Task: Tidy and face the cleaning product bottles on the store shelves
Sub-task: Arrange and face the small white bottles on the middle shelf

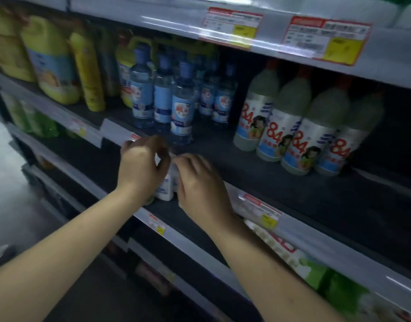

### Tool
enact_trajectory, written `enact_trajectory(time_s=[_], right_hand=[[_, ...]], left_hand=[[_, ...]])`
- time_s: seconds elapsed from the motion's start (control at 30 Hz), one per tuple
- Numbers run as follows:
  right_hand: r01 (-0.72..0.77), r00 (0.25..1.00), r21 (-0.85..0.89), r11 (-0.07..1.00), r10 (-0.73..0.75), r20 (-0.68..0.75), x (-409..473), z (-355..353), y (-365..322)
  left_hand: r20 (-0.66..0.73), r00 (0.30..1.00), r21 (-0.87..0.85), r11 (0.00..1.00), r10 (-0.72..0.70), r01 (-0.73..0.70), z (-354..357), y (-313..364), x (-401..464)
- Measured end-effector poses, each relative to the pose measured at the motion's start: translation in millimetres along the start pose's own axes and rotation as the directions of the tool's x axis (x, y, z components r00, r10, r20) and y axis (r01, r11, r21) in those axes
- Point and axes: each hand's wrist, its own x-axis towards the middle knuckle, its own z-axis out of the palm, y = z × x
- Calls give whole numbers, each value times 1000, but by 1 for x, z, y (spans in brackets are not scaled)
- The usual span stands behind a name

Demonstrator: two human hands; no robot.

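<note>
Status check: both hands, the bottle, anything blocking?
Left hand and right hand both grip one small white bottle at the shelf edge. Bottle upright. Clear blue-label bottles just behind; nothing blocking.

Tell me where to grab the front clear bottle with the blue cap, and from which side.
Grip the front clear bottle around its labelled middle, reaching in from the open shelf front. It stands upright with another clear bottle close on its left, so a sideways reach looks cramped. Both hands are busy now: left hand, right hand.
</note>
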Motion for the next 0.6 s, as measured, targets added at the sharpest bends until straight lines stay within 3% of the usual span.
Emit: enact_trajectory(time_s=[0.13, 0.27, 0.33, 0.47, 0.6], right_hand=[[46, 992, 9, 999, -46, 116, -1, 40, -17], [11, 974, -24, 1000, -6, 225, -1, 65, -18], [-8, 961, -52, 999, 22, 274, -4, 71, -18], [-88, 908, -98, 991, 120, 402, -10, 74, -13], [-97, 894, -143, 985, 149, 422, -14, 69, -6]], left_hand=[[52, 984, 95, 982, -170, 164, 1, -62, -20], [302, 819, 175, 873, -487, 455, 24, -113, -24], [398, 769, 152, 862, -501, 483, 36, -130, -21], [453, 754, 124, 871, -476, 476, 59, -135, -11], [548, 697, 21, 841, -462, 541, 76, -134, 7]])
